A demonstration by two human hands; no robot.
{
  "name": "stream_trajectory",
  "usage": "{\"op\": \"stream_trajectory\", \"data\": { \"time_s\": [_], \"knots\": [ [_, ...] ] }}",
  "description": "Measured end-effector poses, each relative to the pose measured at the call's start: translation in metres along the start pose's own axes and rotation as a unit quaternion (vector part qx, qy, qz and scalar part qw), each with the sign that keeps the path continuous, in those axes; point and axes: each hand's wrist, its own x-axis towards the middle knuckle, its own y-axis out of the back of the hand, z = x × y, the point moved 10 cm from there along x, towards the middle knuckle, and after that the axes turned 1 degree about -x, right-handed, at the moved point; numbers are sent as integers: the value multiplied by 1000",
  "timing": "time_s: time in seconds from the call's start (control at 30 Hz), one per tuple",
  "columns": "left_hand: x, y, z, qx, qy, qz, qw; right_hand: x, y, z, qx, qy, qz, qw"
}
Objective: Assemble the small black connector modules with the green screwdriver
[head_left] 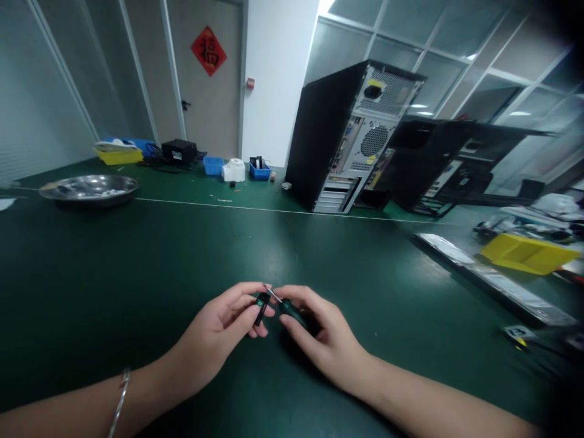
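Note:
Between the thumb and fingers of my left hand (228, 316) is a small black part with a green patch (261, 308), held upright above the table. Its exact kind is too small to tell. My right hand (322, 331) is wrapped round the dark handle of a screwdriver (292, 311). The thin metal shaft points up and left, its tip close to my left index finger and the top of the black part. Whether the tip touches the part, I cannot tell.
A green table (182, 255) spreads beneath my hands. A metal tray (91, 188) lies at the far left. Behind stands a black computer tower (328, 134). Rightward are a long flat panel (493, 277) and a yellow bin (529, 253). Small blue bins (213, 165) line the back.

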Motion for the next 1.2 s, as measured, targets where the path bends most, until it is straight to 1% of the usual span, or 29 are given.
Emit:
{"op": "stream_trajectory", "data": {
  "time_s": [0.1,0.2,0.3,0.37,0.43,0.5,0.6,0.8,0.97,1.2],
  "knots": [
    [-1,9,2,47,-5,32,998,-2,1,1,5,-5,8,1000],
    [-3,22,9,132,-16,71,989,-3,4,0,0,-6,9,1000],
    [-3,26,21,172,-62,73,980,-3,4,0,-5,-3,-3,1000],
    [-3,24,25,166,-96,55,980,-3,3,-1,1,4,-13,1000],
    [-2,20,25,161,-109,36,980,-3,1,-3,9,15,-23,1000],
    [-2,18,21,147,-96,26,984,-4,-1,-4,18,24,-31,999],
    [-2,18,17,121,-70,26,990,-6,-2,-5,29,28,-38,998],
    [-6,15,21,165,-86,9,982,-8,-3,-6,41,26,-54,997],
    [-7,16,12,120,-59,7,991,-8,-5,-9,68,30,-66,995],
    [-7,16,8,76,-47,1,996,-6,-6,-7,84,17,-74,994]
  ]
}}
